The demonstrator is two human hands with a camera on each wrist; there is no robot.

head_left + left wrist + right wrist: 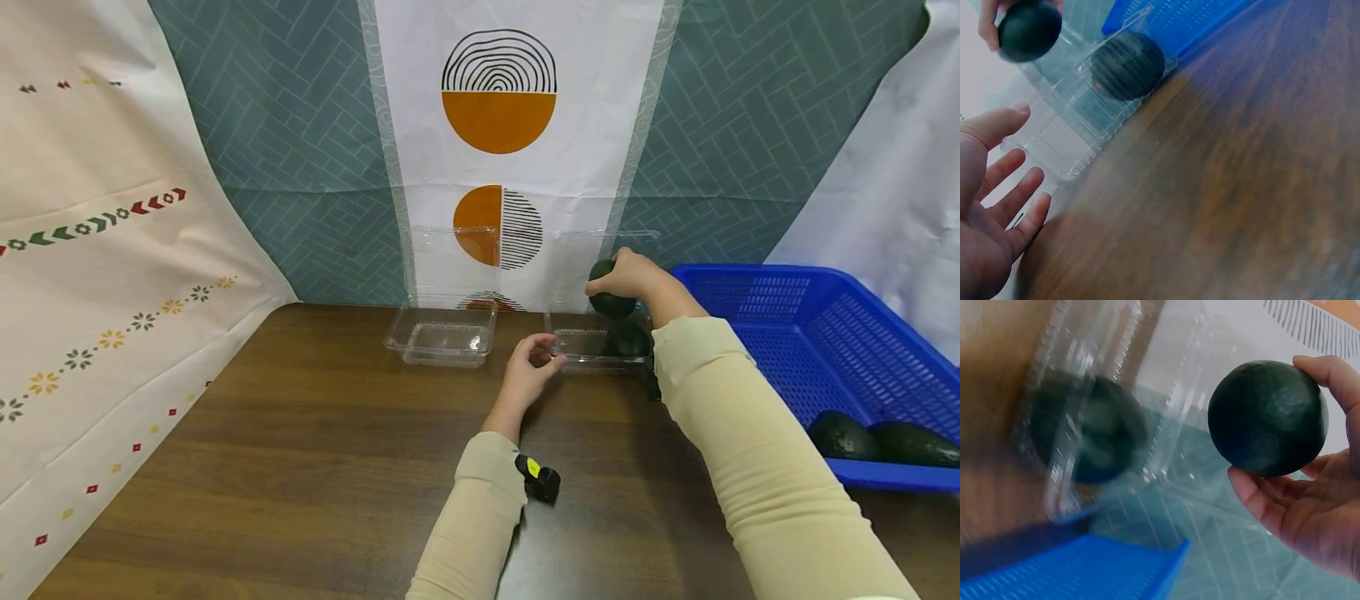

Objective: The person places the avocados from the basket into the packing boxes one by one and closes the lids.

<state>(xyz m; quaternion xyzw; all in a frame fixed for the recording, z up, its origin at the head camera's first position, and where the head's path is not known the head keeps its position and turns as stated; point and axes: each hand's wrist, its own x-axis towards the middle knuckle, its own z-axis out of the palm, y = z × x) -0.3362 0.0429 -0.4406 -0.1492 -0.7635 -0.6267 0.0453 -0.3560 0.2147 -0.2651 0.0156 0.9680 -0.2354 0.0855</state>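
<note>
My right hand [628,275] holds a dark green avocado [1268,418] between thumb and fingertips, above the right clear plastic clamshell box [577,342]. A second avocado [1127,66] lies inside that box, in its right half. The box's lid [572,250] stands raised at the back, against the hanging cloth. At the box's left front corner is my left hand [527,371], its thumb and fingers spread apart with nothing between them. In the left wrist view the fingers [1025,187] point toward the box's near end.
Left of it stands another clear clamshell box [442,337], lid up, no fruit in it. On the right a blue plastic basket [795,273] holds avocados [843,435] at its near end. Patterned cloths [315,150] hang behind the wooden table [300,467].
</note>
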